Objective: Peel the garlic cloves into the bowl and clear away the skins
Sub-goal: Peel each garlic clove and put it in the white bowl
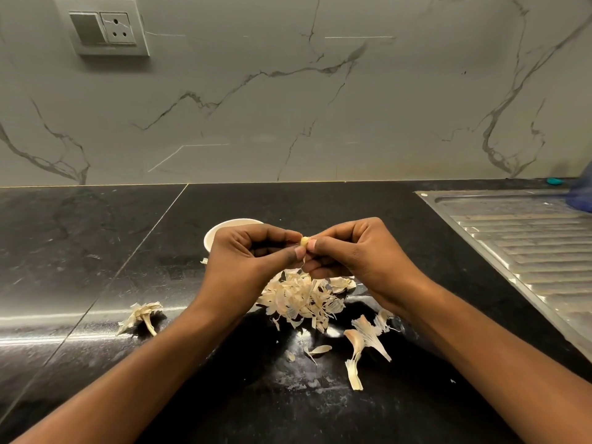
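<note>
The garlic clove point(304, 241) is pinched from both sides, between the thumb and forefinger tips of the left hand point(253, 251) and those of the right hand point(355, 251). The remaining fingers are curled in beneath it. Only a small pale part of the clove is seen between the fingertips, and a thin strand of skin hangs below it. The clove is held in the air, above the middle of the bench point(96, 251).

The bowl point(224, 227) stands just behind the hands, toward the back edge of the bench, and is largely hidden by the left hand. What lies in it cannot be told. A pile of skins point(298, 298) lies below and in front of the hands. Loose skins point(365, 338) are scattered nearer the front edge, and a stalk remnant point(141, 315) lies apart to the left.

Because so little of the clove is gripped, it could be squeezed out as the skin is pulled. It would then probably be lost among the skins and not land in the bowl. The hanging strand could also be carried over with the clove and dropped into the bowl. The skins look light and dry, so they could be swept toward the front edge, or toward the drainboard point(528, 245) at the right edge, by a passing forearm. The bowl could be knocked by the left hand, which is close in front of it.
</note>
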The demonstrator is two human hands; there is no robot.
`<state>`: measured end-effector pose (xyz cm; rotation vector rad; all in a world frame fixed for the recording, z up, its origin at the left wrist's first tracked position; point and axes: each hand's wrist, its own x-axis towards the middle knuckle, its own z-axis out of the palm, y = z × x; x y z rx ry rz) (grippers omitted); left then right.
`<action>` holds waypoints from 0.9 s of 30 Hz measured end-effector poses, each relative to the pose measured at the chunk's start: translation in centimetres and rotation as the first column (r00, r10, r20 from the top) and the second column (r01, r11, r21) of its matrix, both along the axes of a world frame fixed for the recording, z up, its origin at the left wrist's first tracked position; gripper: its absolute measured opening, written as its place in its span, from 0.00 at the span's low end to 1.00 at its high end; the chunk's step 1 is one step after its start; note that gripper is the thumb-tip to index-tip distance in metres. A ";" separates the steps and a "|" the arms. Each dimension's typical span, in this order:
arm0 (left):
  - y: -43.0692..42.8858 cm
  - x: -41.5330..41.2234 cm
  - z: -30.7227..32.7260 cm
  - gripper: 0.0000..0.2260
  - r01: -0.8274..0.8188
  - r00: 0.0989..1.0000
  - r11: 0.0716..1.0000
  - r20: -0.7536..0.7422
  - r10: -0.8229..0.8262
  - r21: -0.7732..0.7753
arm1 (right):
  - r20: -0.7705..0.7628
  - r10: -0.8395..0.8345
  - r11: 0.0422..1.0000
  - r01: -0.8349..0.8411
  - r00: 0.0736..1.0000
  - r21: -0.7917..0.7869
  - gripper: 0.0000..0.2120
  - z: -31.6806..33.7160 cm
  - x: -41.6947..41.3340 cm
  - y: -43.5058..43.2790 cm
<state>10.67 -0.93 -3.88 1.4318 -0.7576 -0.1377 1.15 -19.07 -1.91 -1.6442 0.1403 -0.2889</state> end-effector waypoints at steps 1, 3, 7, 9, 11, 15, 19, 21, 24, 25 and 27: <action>0.0 0.1 0.0 0.10 0.009 1.000 1.000 -0.021 -0.009 -0.006 | 0.002 0.001 1.000 -0.001 1.000 0.006 0.05 0.0 0.0 0.0; -0.1 0.2 0.1 0.12 0.041 0.996 0.999 -0.073 -0.041 -0.013 | 0.008 0.003 1.000 -0.004 1.000 0.023 0.05 0.0 0.0 0.0; -0.1 0.1 0.2 0.14 0.098 0.989 0.995 -0.112 -0.100 -0.024 | 0.022 0.000 0.999 -0.001 1.000 0.042 0.08 0.1 0.0 -0.2; -0.2 0.0 0.1 0.13 0.093 0.989 0.995 -0.113 -0.097 -0.041 | 0.020 0.004 0.999 -0.005 1.000 0.049 0.09 0.1 0.0 -0.3; -0.2 -0.1 0.0 0.12 0.077 0.991 0.996 -0.107 -0.082 -0.051 | 0.018 0.009 0.999 -0.009 1.000 0.045 0.09 0.1 0.0 -0.4; -0.2 0.0 0.0 0.10 0.045 0.997 0.998 -0.064 -0.047 -0.035 | 0.021 0.026 0.999 -0.027 0.999 0.040 0.08 0.1 0.0 -0.4; -0.1 0.0 -0.1 0.09 -0.018 0.997 0.998 0.077 0.014 0.054 | 0.028 0.027 1.000 -0.027 0.999 0.007 0.07 0.0 0.1 -0.2; -0.1 0.0 -0.1 0.08 -0.050 0.993 0.996 0.115 0.041 0.071 | 0.031 0.029 1.000 -0.029 0.999 -0.012 0.07 0.0 0.1 -0.2; -0.1 0.0 -0.1 0.08 -0.082 0.982 0.992 0.180 0.064 0.095 | 0.035 0.032 0.999 -0.030 0.999 -0.044 0.07 0.1 0.0 -0.2; 0.0 0.0 -0.1 0.08 -0.088 0.979 0.991 0.194 0.067 0.101 | 0.037 0.029 0.998 -0.027 0.999 -0.054 0.07 0.1 0.0 -0.1; 0.0 -0.1 -0.1 0.08 -0.107 0.972 0.988 0.222 0.079 0.116 | 0.050 0.011 0.997 -0.007 0.999 -0.078 0.06 0.1 0.0 -0.1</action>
